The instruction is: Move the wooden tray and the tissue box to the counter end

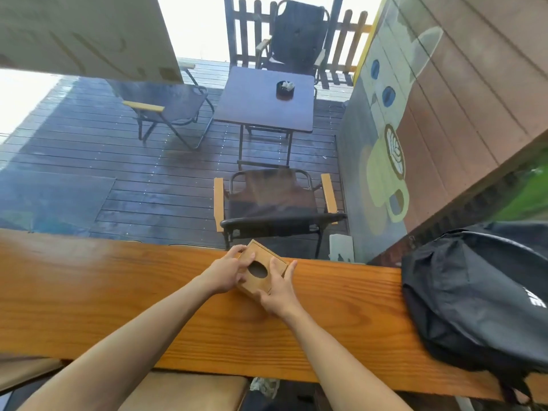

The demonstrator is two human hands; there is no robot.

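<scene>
A small wooden tissue box with an oval hole in its top sits near the far edge of the long wooden counter, turned at an angle. My left hand grips its left side, fingers over the far corner. My right hand holds its right side, thumb on the top next to the hole. No tissue shows in the hole. No wooden tray is in view.
A black backpack lies on the counter's right end. Beyond the counter are a wet deck, a folding chair right behind the box, a square table and more chairs. A painted wall stands at right.
</scene>
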